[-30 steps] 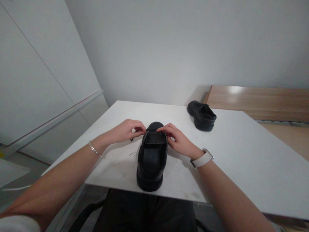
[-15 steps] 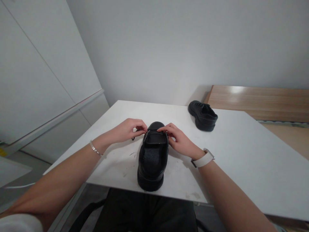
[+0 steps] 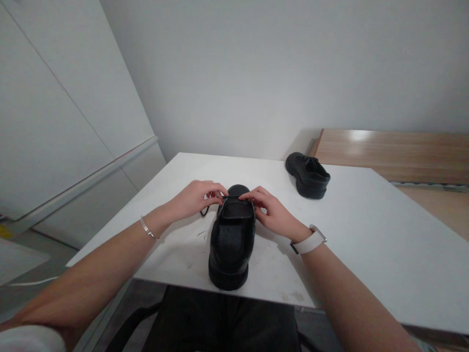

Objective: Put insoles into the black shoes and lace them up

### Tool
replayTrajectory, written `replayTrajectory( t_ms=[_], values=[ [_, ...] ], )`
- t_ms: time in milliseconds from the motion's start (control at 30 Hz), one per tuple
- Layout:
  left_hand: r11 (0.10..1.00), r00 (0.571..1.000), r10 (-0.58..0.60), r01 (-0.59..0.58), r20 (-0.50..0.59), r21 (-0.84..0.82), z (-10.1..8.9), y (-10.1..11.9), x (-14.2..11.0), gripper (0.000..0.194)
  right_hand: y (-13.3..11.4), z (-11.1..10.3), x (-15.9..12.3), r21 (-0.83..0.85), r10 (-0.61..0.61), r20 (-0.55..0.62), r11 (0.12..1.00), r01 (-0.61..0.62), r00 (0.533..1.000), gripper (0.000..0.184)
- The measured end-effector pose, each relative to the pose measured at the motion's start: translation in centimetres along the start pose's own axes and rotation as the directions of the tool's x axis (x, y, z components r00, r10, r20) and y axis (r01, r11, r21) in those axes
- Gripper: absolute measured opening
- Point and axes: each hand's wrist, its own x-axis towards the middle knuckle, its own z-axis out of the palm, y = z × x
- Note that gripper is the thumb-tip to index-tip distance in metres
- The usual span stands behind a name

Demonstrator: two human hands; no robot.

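A black shoe (image 3: 231, 244) stands on the white table (image 3: 351, 234), its heel toward me at the near edge. My left hand (image 3: 198, 198) is at the shoe's left side near the tongue, fingers pinched on a thin black lace (image 3: 203, 211) that trails onto the table. My right hand (image 3: 269, 210) is at the right side of the tongue, fingers also pinched together on the lace there. I wear a bracelet on the left wrist and a white watch on the right.
A second black shoe (image 3: 308, 175) stands at the far right of the table, toe pointing away. Behind it lies a wooden surface (image 3: 395, 151). White cabinet panels (image 3: 66, 127) rise at the left. Dark scuff marks spot the table near the shoe.
My left hand has slid a little to the right, closer to the shoe's tongue. The shoe and my right hand have hardly moved.
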Motion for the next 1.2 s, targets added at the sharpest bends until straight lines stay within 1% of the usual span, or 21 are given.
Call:
replayTrajectory(
  t_ms=[67, 167, 233, 333, 400, 467, 533, 600, 700, 767, 833, 867, 900, 967, 1000, 1033, 1067, 1100, 1133, 1167, 1200],
  values=[
    [0.999, 0.999, -0.03, 0.031, 0.028, -0.034, 0.0, 0.4, -0.1, 0.014, 0.0, -0.1, 0.0, 0.018, 0.027, -0.042, 0.999, -0.027, 0.999, 0.047],
    [0.998, 0.996, -0.05, 0.052, 0.067, -0.028, -0.1, 1.3, -0.3, 0.016, -0.2, -0.3, 0.0, 0.077, 0.119, -0.082, 0.991, -0.113, 0.99, 0.039],
    [0.999, 0.997, -0.032, 0.031, 0.074, 0.019, -0.4, 2.0, -0.3, 0.02, -0.4, -0.5, -0.1, 0.1, 0.176, -0.084, 0.981, -0.168, 0.981, 0.037],
    [0.995, 0.997, 0.001, -0.009, 0.078, 0.1, -1.0, 2.9, 0.3, 0.027, -1.0, -0.7, -0.5, 0.064, 0.184, -0.098, 0.982, -0.179, 0.978, 0.036],
    [0.99, 0.99, 0.005, -0.025, 0.138, 0.142, -1.4, 3.4, 1.0, 0.031, -1.7, -1.0, -0.6, 0.02, 0.181, -0.086, 0.984, -0.179, 0.98, 0.036],
    [0.98, 0.972, -0.003, -0.044, 0.233, 0.195, -1.7, 3.9, 2.1, 0.032, -2.8, -1.6, -0.4, -0.02, 0.208, -0.051, 0.978, -0.209, 0.977, 0.032],
    [0.967, 0.945, -0.03, -0.055, 0.325, 0.25, -2.0, 4.3, 3.3, 0.024, -4.2, -2.3, 0.4, -0.105, 0.234, 0.009, 0.967, -0.232, 0.972, 0.027],
    [0.955, 0.91, -0.07, -0.057, 0.408, 0.292, -2.2, 4.7, 4.4, 0.017, -5.6, -2.8, 1.6, -0.263, 0.247, 0.092, 0.94, -0.216, 0.965, 0.029],
    [0.94, 0.857, -0.118, -0.067, 0.503, 0.335, -2.4, 5.3, 5.7, 0.014, -7.3, -2.9, 3.8, -0.519, 0.313, 0.206, 0.838, -0.167, 0.927, 0.019],
    [0.932, 0.838, -0.135, -0.075, 0.528, 0.356, -2.2, 5.6, 6.2, 0.014, -8.0, -2.6, 5.0, -0.639, 0.373, 0.265, 0.759, -0.128, 0.889, 0.018],
    [0.921, 0.846, -0.143, -0.076, 0.514, 0.382, -1.9, 5.7, 6.3, 0.017, -8.4, -2.1, 5.8, -0.72, 0.406, 0.308, 0.69, -0.068, 0.861, 0.019],
    [0.915, 0.856, -0.145, -0.075, 0.496, 0.397, -1.7, 5.7, 6.3, 0.018, -8.5, -1.9, 6.0, -0.748, 0.412, 0.315, 0.662, -0.043, 0.855, 0.019],
    [0.907, 0.868, -0.145, -0.075, 0.476, 0.414, -1.6, 5.6, 6.2, 0.019, -8.5, -1.7, 6.1, -0.769, 0.411, 0.313, 0.639, -0.026, 0.856, 0.02],
    [0.905, 0.902, -0.126, -0.066, 0.413, 0.419, -1.8, 5.5, 6.0, 0.018, -8.5, -1.6, 6.1, -0.791, 0.391, 0.289, 0.612, -0.012, 0.874, 0.022],
    [0.918, 0.923, -0.112, -0.046, 0.368, 0.394, -2.1, 5.4, 5.9, 0.016, -8.5, -1.7, 6.0, -0.785, 0.372, 0.268, 0.619, -0.022, 0.889, 0.021],
    [0.939, 0.947, -0.097, -0.015, 0.306, 0.344, -2.5, 5.4, 5.8, 0.014, -8.4, -1.9, 5.9, -0.759, 0.342, 0.237, 0.649, -0.046, 0.909, 0.02],
    [0.966, 0.968, -0.092, 0.029, 0.236, 0.258, -3.0, 5.5, 5.7, 0.011, -8.2, -2.1, 5.9, -0.703, 0.302, 0.188, 0.706, -0.087, 0.935, 0.017],
    [0.988, 0.981, -0.1, 0.077, 0.168, 0.137, -3.5, 5.7, 5.5, 0.01, -8.1, -2.5, 5.8, -0.598, 0.26, 0.121, 0.789, -0.139, 0.958, 0.014],
    [0.992, 0.986, -0.122, 0.123, 0.11, -0.004, -4.0, 6.0, 5.4, 0.009, -8.0, -2.8, 5.7, -0.434, 0.23, 0.049, 0.881, -0.187, 0.972, 0.01],
    [0.978, 0.987, -0.146, 0.154, 0.066, -0.142, -4.5, 6.3, 5.2, 0.009, -7.9, -3.1, 5.6, -0.224, 0.214, -0.015, 0.951, -0.212, 0.977, 0.008],
    [0.95, 0.986, -0.164, 0.166, 0.031, -0.264, -4.8, 6.6, 5.1, 0.009, -7.9, -3.3, 5.6, -0.002, 0.207, -0.061, 0.978, -0.207, 0.976, 0.008]
  ],
)
